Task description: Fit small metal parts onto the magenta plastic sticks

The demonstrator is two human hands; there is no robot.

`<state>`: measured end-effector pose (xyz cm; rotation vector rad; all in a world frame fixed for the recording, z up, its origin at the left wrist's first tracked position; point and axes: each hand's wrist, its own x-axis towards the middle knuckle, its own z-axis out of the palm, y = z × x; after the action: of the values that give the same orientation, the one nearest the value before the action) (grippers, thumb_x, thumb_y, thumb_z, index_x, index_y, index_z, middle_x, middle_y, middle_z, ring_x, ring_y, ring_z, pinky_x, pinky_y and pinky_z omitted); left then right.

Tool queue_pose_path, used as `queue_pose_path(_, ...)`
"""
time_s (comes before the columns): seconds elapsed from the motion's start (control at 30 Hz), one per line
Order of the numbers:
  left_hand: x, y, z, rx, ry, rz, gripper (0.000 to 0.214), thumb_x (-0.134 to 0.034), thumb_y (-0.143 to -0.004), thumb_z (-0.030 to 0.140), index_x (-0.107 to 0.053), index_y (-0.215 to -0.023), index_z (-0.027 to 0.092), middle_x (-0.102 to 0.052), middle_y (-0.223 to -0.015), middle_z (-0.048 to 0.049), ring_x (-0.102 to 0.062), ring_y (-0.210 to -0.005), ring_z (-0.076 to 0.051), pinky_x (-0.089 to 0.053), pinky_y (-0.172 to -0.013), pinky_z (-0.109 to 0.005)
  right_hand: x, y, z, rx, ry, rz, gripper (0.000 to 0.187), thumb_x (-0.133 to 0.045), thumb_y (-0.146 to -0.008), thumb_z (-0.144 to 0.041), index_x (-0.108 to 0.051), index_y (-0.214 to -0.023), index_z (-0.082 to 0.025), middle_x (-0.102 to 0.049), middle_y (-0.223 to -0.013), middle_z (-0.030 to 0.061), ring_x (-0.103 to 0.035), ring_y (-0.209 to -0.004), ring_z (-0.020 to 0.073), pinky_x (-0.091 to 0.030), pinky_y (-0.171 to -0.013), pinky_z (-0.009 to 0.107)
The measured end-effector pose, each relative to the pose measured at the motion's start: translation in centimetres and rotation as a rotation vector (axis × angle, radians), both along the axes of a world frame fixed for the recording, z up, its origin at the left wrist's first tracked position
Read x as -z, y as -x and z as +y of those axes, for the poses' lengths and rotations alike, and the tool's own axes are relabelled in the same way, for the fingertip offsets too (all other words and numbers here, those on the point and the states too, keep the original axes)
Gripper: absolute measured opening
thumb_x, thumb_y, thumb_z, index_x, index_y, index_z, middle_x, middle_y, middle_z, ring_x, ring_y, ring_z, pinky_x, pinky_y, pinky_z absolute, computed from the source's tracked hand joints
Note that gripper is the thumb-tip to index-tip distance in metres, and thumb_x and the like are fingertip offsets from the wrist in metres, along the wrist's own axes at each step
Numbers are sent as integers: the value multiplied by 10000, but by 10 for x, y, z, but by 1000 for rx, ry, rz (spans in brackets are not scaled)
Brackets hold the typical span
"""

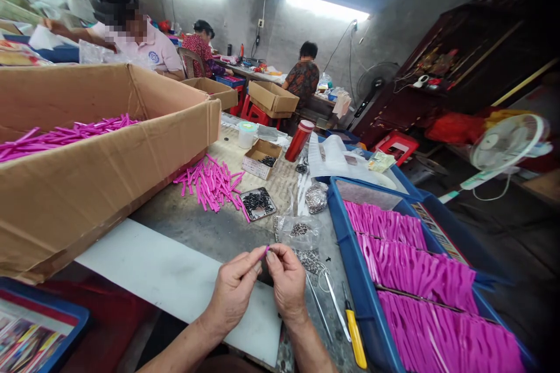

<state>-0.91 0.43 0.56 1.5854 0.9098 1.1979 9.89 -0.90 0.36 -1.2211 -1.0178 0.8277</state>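
My left hand (231, 288) and my right hand (286, 280) meet above the table, fingertips pinched together on a small magenta plastic piece (265, 252). Most of that piece is hidden by my fingers. Under my hands lies a white board (170, 271). Beyond them are a loose pile of magenta plastic pieces (210, 183) and a small tray of black parts (258, 204). Close to my right hand, a clear bag (301, 227) holds small metal parts. Tweezers (319, 309) and a yellow-handled screwdriver (355, 332) lie right of it.
A large cardboard box (109, 186) of magenta pieces stands at left. At right, a blue crate (350, 268) holds rows of magenta pieces. A red flask (300, 141), a small carton (261, 160) and a lidded tub (247, 135) stand farther back. Several people sit beyond.
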Motion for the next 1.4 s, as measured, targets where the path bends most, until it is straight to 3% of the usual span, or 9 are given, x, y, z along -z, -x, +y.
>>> queue_pose_path(0.37,2,-2,-2,15,-34,19,283,-477,-762,144,-604,-1012,180,-643,-806,-46,-581,-726,-145,-480,-647,-219,4,-2,-1,-66,17,56,299,-420,-772,-419,-481,-607,-178,-337,-492,-57,-298,-439,85,-256,-414,206)
queue_pose_path(0.6,0,-3,-3,20,-8,-10,279,-486,-755,143,-609,-1003,171,-642,-779,-46,-572,-670,-133,-482,-613,-218,-2,-1,-1,-63,-14,20,164,-502,-734,-343,-511,-698,-183,-482,-588,-25,-440,-523,106,-360,-494,212)
queue_pose_path(0.73,-1,-3,-3,7,-27,0,275,-484,-755,151,-612,-999,163,-634,-728,-41,-560,-627,-129,-482,-596,-229,-2,-2,-1,-38,-28,-52,179,-480,-754,-323,-503,-659,-173,-457,-557,-33,-429,-520,103,-359,-502,211)
queue_pose_path(1.0,2,-3,-1,-6,19,-45,270,-500,-741,161,-621,-982,184,-666,-826,-51,-601,-731,-156,-507,-638,-234,5,-5,-1,-139,-5,38,259,-389,-810,-357,-488,-666,-167,-392,-513,-53,-345,-459,80,-283,-430,192)
queue_pose_path(1.4,3,-3,0,-7,-13,-14,274,-501,-743,153,-616,-991,175,-662,-816,-55,-594,-718,-155,-502,-638,-241,0,-6,0,-76,-59,-59,103,-486,-756,-254,-524,-712,-169,-483,-613,-26,-454,-562,103,-390,-545,215)
